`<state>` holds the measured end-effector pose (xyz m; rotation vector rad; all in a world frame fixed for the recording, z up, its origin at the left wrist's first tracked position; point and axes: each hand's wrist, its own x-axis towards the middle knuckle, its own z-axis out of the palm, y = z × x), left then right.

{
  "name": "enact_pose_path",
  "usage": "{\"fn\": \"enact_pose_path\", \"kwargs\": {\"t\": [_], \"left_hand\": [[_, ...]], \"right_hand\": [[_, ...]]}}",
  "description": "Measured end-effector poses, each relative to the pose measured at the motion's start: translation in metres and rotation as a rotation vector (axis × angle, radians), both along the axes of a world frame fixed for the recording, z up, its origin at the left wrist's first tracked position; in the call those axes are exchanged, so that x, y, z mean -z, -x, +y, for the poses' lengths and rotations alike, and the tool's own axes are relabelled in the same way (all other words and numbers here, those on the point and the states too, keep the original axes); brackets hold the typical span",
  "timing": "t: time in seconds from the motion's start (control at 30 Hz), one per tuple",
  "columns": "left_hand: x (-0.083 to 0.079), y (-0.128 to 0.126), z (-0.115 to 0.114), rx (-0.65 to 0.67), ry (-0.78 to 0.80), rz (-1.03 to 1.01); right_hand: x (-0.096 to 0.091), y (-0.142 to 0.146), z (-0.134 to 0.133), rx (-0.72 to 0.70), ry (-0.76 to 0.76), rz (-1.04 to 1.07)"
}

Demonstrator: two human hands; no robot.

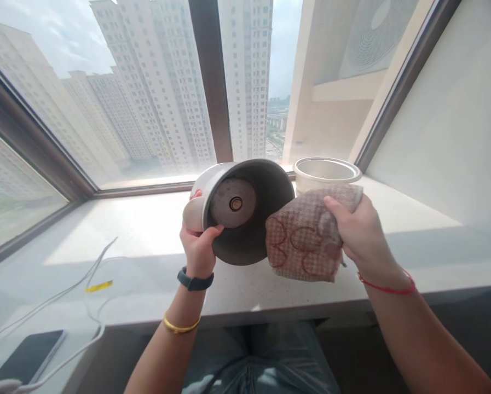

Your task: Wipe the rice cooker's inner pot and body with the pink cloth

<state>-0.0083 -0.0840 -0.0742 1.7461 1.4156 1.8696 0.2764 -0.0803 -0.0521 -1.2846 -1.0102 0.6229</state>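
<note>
Sideways in the left hand (198, 246), a metal rice cooker shell (247, 243) lies with its long axis tipped toward the camera, its open mouth facing the person. Inside shows a round heating plate (232, 202) with a brass centre. That hand is clamped around the rim. The right hand (352, 230) is closed on a bunched red-checked cloth (302, 241), which presses against the shell's edge. Just behind, an upright steel inner pot (326, 175) stands on the stone windowsill (146, 235), nothing visible inside. A phone (27, 358) and white cable (64, 290) lie at lower left.
</note>
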Motion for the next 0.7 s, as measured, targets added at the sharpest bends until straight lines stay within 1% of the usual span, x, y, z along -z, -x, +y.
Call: {"fn": "enact_pose_path", "kwargs": {"t": [0.03, 0.1, 0.13, 0.17, 0.2, 0.23, 0.27, 0.3, 0.33, 0.37, 0.4, 0.43, 0.47, 0.5, 0.53, 0.57, 0.63, 0.7], "left_hand": [[-0.001, 0.000, 0.000, 0.017, 0.011, -0.036], [-0.005, 0.001, 0.000, 0.066, 0.034, -0.131], [-0.007, 0.001, 0.001, 0.091, 0.038, -0.178], [-0.009, 0.001, 0.001, 0.111, 0.037, -0.218], [-0.011, 0.001, 0.001, 0.123, 0.036, -0.244], [-0.012, 0.001, 0.001, 0.124, 0.036, -0.256], [-0.013, 0.001, 0.001, 0.116, 0.039, -0.253], [-0.013, 0.001, 0.001, 0.106, 0.045, -0.237], [-0.013, 0.001, 0.000, 0.100, 0.051, -0.216], [-0.013, 0.001, 0.000, 0.097, 0.051, -0.197], [-0.012, 0.001, 0.000, 0.101, 0.046, -0.187], [-0.011, 0.001, 0.000, 0.111, 0.036, -0.188], [-0.011, 0.001, 0.000, 0.124, 0.025, -0.198], [-0.010, 0.001, 0.000, 0.137, 0.015, -0.213], [-0.009, 0.002, 0.000, 0.149, 0.010, -0.226], [-0.009, 0.002, 0.001, 0.157, 0.010, -0.230], [-0.007, 0.003, 0.001, 0.153, 0.022, -0.214], [-0.005, 0.004, 0.001, 0.132, 0.039, -0.148]], "right_hand": [[0.004, -0.009, 0.003, -0.025, 0.061, 0.031], [0.017, -0.032, 0.010, -0.214, 0.250, 0.053], [0.026, -0.044, 0.012, -0.284, 0.335, 0.025], [0.036, -0.054, 0.014, -0.299, 0.394, -0.046], [0.044, -0.063, 0.015, -0.257, 0.421, -0.159], [0.051, -0.069, 0.015, -0.165, 0.409, -0.309], [0.056, -0.073, 0.014, -0.058, 0.359, -0.484], [0.058, -0.074, 0.012, 0.004, 0.283, -0.667], [0.058, -0.073, 0.009, -0.024, 0.197, -0.841], [0.056, -0.070, 0.006, -0.144, 0.122, -0.993], [0.053, -0.066, 0.003, -0.324, 0.080, -1.114], [0.050, -0.062, 0.000, -0.518, 0.075, -1.198], [0.048, -0.059, -0.002, -0.669, 0.097, -1.251], [0.047, -0.058, -0.003, -0.751, 0.131, -1.285], [0.047, -0.058, -0.003, -0.762, 0.158, -1.309], [0.049, -0.060, -0.002, -0.732, 0.169, -1.324], [0.054, -0.069, 0.003, -0.675, 0.150, -1.335], [0.058, -0.078, 0.009, -0.647, 0.121, -1.343]]}}
